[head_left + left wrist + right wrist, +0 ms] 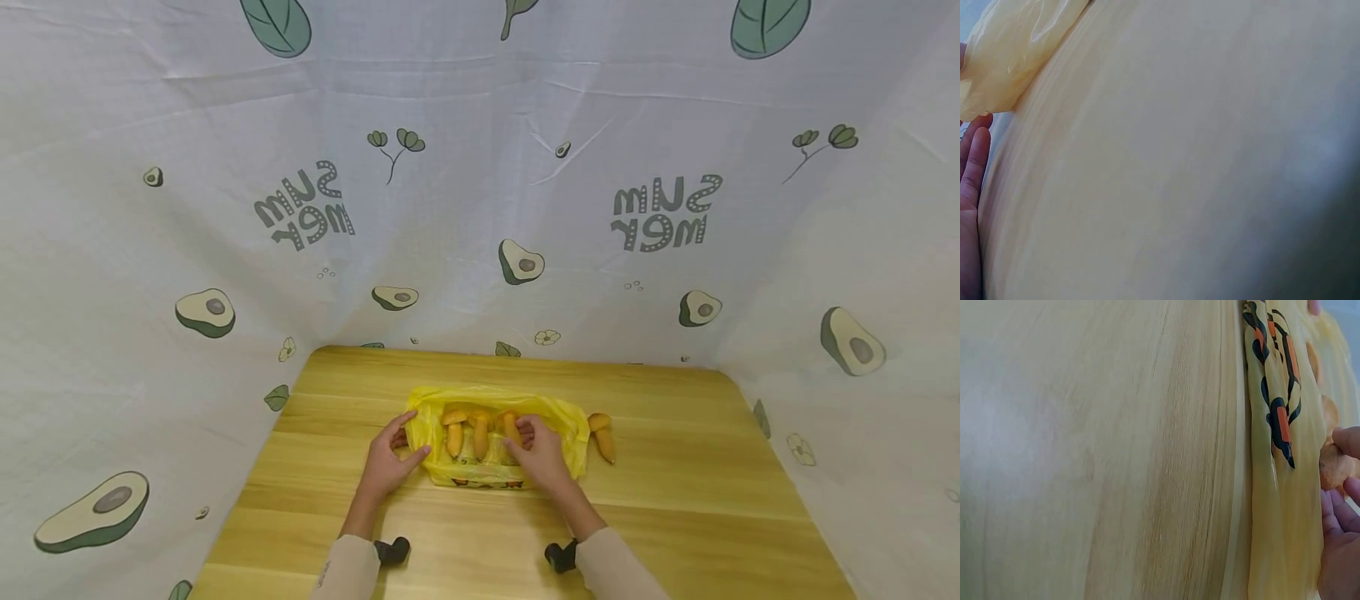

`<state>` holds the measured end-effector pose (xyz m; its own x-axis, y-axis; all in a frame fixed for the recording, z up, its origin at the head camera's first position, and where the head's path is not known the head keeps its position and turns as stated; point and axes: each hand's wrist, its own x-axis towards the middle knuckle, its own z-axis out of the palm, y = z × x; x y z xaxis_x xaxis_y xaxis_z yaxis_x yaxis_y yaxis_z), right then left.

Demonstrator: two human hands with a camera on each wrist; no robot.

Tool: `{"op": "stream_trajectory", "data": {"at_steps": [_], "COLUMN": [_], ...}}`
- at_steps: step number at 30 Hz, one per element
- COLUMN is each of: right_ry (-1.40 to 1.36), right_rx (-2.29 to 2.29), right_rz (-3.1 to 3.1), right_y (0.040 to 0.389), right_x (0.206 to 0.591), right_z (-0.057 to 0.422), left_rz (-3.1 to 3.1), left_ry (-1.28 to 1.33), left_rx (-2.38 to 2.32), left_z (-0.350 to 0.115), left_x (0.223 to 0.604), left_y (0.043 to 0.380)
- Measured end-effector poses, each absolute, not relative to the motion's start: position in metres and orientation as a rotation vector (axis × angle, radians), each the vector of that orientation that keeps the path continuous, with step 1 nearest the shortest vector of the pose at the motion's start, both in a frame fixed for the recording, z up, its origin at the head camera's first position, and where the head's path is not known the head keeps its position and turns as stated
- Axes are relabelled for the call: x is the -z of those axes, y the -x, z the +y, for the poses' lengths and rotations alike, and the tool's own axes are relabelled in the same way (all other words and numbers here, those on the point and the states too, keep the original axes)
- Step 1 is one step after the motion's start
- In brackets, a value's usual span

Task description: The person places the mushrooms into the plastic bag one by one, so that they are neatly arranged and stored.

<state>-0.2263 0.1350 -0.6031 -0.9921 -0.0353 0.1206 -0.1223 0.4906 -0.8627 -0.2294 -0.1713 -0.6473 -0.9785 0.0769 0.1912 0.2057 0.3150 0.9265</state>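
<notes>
A yellow plastic bag [468, 477] lies on its side on the table, its mouth spread wide. My left hand [387, 461] holds the bag's left end, thumb at the front edge and fingers at the outer side; only part of that hand [972, 181] shows in the left wrist view. Inside the bag lie two orange-brown mushrooms [454, 433] [481, 435], side by side with caps away from me. My right hand [542, 458] reaches into the bag and pinches a third mushroom [509, 426] between thumb and fingers. In the right wrist view, its cap [1334, 467] shows at the fingertips.
Another mushroom [602, 438] lies on the wooden table [675, 500], just right of the bag. Dark printed lettering [1282, 425] marks the bag's front. White cloth [465, 192] with avocado prints hangs behind and beside the table. A black device [392, 551] sits at each wrist.
</notes>
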Motion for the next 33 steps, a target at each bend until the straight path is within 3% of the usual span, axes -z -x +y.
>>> {"op": "stream_trajectory", "data": {"at_steps": [33], "right_ry": [-0.140], "right_rx": [-1.505], "right_rz": [-2.754], "right_y": [0.2261], "right_x": [0.6055], "right_z": [0.1311], "left_rz": [-2.402], "left_ry": [0.280], "left_rx": [1.745], "left_z": [-0.1697], "left_x": [0.6495], "left_y": [0.2301]}}
